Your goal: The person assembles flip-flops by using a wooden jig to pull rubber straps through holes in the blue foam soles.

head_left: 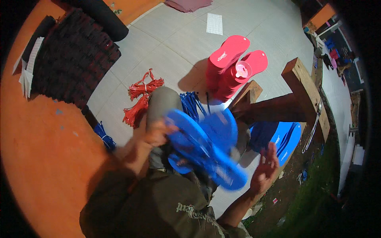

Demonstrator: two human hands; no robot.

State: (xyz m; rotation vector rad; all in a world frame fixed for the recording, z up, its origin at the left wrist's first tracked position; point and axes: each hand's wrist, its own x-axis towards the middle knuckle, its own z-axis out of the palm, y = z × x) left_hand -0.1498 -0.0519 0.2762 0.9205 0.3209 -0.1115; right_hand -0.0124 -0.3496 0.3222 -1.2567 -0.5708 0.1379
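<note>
My left hand grips a pair of blue flip-flops, blurred by motion, held over my lap. My right hand hovers open just to the right of the flip-flops, fingers spread, not touching them. Behind the pair lies a bundle of blue straps on the floor. A stack of blue soles rests to the right, under a wooden frame.
A tall stack of red flip-flop soles with a small clear cup on top stands ahead. Red strap bundles lie on the tiled floor. A dark rolled mat leans at the orange wall. A wooden bench frame is at right.
</note>
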